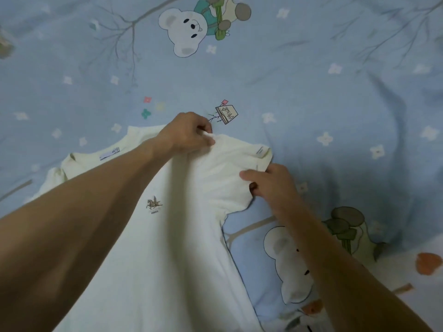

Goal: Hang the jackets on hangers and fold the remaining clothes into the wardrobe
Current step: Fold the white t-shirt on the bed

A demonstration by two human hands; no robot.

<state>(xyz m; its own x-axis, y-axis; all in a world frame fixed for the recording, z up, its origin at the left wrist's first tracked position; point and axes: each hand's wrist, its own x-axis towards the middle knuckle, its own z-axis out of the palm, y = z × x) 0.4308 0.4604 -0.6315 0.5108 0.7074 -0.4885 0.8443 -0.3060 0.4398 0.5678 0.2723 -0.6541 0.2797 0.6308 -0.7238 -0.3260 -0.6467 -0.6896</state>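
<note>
The cream T-shirt (153, 236), bearing a small horse logo, lay flat on the bed (335, 92). The left hand (187, 134) pinched its shoulder; the right hand (271, 182) gripped the sleeve.

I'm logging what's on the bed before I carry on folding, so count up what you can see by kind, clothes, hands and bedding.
Clothes: 1, a cream T-shirt with a small horse logo
Hands: 2, the left hand and right hand, both pinching the T-shirt's sleeve
Bedding: 1, a blue bear-print sheet under it
Total: 4
</note>
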